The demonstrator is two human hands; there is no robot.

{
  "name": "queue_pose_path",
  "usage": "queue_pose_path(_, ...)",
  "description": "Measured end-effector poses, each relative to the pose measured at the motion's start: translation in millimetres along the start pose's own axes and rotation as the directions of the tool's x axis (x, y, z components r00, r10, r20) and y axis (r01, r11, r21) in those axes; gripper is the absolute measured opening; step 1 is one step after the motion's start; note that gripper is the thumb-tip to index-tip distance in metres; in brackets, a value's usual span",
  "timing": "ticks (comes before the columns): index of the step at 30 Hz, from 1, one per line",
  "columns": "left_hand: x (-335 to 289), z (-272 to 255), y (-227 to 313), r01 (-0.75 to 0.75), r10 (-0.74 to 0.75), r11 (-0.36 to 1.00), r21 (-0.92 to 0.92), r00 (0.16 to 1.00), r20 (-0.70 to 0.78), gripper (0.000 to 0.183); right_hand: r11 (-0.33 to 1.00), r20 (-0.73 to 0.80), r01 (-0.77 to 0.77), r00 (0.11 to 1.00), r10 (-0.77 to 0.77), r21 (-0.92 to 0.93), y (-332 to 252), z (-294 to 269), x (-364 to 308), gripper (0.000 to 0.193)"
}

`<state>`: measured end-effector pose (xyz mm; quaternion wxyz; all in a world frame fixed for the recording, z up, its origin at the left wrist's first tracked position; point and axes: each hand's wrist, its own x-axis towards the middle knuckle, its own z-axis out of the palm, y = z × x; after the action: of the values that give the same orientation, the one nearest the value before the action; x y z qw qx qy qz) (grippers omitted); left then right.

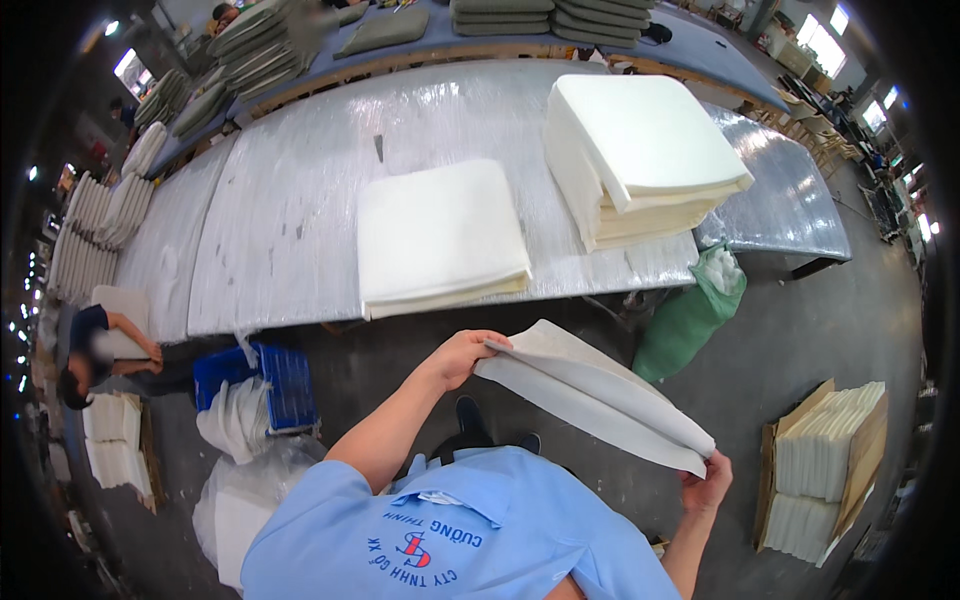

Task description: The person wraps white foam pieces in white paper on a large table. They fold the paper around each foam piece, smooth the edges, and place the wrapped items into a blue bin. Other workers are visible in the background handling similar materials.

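Observation:
A pale grey fabric cushion cover (590, 392) stretches in front of my body, held up off the table between both hands. Its upper left corner is pinched by my left hand (467, 357), thumb and fingers closed. Lower down at the right, my right hand (706, 483) grips the opposite end. The cover sags and folds along its length, with a long opening or crease between its layers. Beyond it, a short stack of cream foam cushion pads (445, 230) lies at the table's near edge. A taller foam stack (650, 135) stands to its right.
A plastic-wrapped table (290, 220) spans ahead. A green sack (690, 315) leans at its near edge. A blue crate (290, 390) with white material stands left, near another person (95, 345). Boxed white pads (825, 465) sit on the right floor. Grey-green cushions (500, 15) are piled behind.

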<state>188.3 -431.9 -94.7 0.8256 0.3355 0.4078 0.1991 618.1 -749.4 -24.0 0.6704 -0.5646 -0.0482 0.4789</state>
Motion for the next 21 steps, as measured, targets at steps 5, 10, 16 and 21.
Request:
queue_pose_path(5,-10.8,-24.2,52.4,-0.031,0.048,0.986,-0.164,0.994,0.096,0.024,0.994,-0.191,0.106,0.976,-0.102,0.010,-27.4,75.4,-3.2,0.065)
queue_pose_path(10,-5.9,-20.4,119.8,-0.089,0.130,0.983,-0.161,0.954,0.270,0.021,0.904,-0.284,0.412,0.885,-0.368,0.111,-60.1,86.8,-10.2,0.052)
queue_pose_path(16,1.8,24.0,234.2,-0.374,0.358,0.926,-0.053,0.821,0.445,0.018,0.707,-0.012,0.707,0.707,-0.707,0.018,-153.1,130.3,0.0,0.048)
queue_pose_path(21,64.8,64.1,335.6,-0.530,0.505,0.848,0.004,0.811,0.297,0.022,0.646,-0.109,0.758,0.652,-0.750,0.084,-225.6,178.5,86.3,0.037)
